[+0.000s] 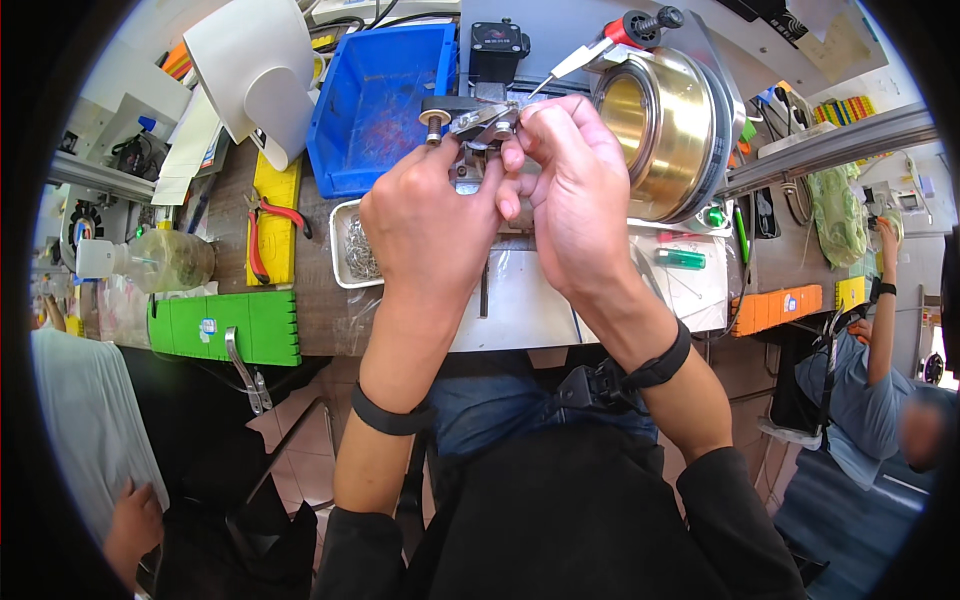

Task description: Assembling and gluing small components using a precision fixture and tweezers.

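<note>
Both my hands meet at a small metal fixture (487,122) at the table's far middle. My left hand (425,215) is closed against its near left side, fingers bent; whatever they grip is hidden behind the hand. My right hand (580,190) pinches with thumb and index finger at the fixture's right side, the other fingers curled. Anything between those fingertips is too small to make out. A bolt with a round head (434,124) stands at the fixture's left end. Behind the fixture sits a black motor-like block (498,50). A white pointed tool (570,68) slants down toward my right fingertips.
Left of my hands are a blue bin (345,75), a white tray (343,262) of small metal parts and red-handled pliers (259,240). To the right stands a large brass-coloured spool (650,135). Green (230,328) and orange strips (778,309) line the front edge. Other people sit on both sides.
</note>
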`<state>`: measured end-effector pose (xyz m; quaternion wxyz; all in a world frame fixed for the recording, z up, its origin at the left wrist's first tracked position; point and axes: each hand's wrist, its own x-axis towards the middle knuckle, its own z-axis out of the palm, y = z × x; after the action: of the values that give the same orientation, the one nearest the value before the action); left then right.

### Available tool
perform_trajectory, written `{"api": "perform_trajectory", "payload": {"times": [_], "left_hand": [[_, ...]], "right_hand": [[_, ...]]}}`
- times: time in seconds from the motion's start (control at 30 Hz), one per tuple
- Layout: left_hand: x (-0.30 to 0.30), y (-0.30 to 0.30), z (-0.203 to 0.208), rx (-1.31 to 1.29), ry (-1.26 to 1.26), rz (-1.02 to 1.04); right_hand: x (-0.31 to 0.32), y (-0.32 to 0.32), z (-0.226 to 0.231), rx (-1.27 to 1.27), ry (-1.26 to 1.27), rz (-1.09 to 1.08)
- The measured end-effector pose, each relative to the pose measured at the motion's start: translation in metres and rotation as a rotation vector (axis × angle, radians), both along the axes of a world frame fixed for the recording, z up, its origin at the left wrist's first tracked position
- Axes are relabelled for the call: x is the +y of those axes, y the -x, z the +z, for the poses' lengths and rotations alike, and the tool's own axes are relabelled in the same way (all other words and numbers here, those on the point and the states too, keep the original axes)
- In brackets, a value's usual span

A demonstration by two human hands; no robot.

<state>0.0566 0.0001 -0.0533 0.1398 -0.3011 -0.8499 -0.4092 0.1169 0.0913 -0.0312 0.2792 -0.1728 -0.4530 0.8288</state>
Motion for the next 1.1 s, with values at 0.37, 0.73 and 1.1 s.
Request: {"api": "perform_trajectory", "payload": {"times": [0.37,0.73,1.1], "left_hand": [[-0.005,0.008,0.005,0.139,0.119,-0.111],[-0.006,0.008,0.005,0.137,0.146,-0.102],[-0.012,0.010,0.012,0.159,0.209,-0.123]], "right_hand": [[-0.003,-0.004,-0.007,0.081,0.074,-0.005],[-0.003,-0.001,-0.012,0.208,0.141,-0.003],[-0.005,-0.005,-0.009,0.160,0.165,-0.011]]}}
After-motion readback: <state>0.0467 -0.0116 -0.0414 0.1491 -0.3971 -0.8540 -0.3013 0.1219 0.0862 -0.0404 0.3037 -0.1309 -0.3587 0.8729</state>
